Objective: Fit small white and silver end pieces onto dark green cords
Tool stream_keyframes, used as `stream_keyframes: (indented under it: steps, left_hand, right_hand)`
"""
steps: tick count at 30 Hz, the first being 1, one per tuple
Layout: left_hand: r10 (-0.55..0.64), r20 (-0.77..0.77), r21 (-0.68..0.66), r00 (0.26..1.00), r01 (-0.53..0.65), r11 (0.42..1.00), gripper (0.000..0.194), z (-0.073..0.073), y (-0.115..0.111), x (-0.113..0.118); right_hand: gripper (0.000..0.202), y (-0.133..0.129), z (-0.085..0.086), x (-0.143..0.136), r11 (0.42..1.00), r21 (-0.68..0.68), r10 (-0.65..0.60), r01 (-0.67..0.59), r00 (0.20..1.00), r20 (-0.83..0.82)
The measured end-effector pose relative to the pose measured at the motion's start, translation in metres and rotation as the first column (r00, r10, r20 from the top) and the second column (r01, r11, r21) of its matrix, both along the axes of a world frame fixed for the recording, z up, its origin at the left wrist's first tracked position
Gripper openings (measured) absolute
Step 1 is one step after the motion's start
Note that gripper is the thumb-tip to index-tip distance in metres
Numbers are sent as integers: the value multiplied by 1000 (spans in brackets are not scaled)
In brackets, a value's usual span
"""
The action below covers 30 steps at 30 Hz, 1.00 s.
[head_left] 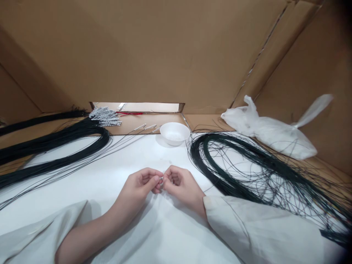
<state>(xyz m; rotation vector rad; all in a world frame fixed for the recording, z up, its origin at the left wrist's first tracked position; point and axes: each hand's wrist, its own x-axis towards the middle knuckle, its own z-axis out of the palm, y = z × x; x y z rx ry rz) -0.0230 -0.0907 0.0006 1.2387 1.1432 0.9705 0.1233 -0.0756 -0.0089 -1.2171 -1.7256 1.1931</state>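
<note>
My left hand [145, 183] and my right hand [177, 183] meet fingertip to fingertip, low in the centre of the view. Both are closed in a pinch around something tiny between them, too small to name. A thin dark strand shows faintly beside my right wrist. Beyond my hands a white bowl [175, 134] stands on the white table [132, 154]. Left of the bowl lie a few thin wires with white beaded ends [150, 127]. A bundle of dark wires [104, 137] with many white beaded tips [104, 116] curves at the left.
A large loop of dark green wires [214, 165], with loose strands sticking out, covers the right side. White plastic bags [286, 135] lie behind it. Cardboard walls [137, 55] enclose the back and sides, with a slot [151, 107] low in the back. A red item [132, 113] lies near the slot.
</note>
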Motion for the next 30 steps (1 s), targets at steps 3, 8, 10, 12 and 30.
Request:
stream_keyframes:
  steps: [3,8,10,12,30]
  left_hand:
    - [-2,-10,4,1000,2,1000,15,0,0,0]
    - [2,-10,-10,1000,-3,1000,14,1,0,1]
    - [6,-5,-13,1000,-6,1000,14,1,0,1]
    - [9,7,-21,1000,-8,1000,14,1,0,1]
    - [-2,29,-21,1000,3,1000,14,-1,-1,1]
  right_hand:
    - [9,0,-1,0,1000,-6,1,-1,1000,2]
    - [10,1,-2,0,1000,-23,3,-3,1000,-9]
    - [9,2,-2,0,999,-34,1,-2,1000,-23]
    - [8,2,-1,0,999,-48,4,-6,999,-42]
    - [8,1,2,-1,998,-61,26,-30,997,-73]
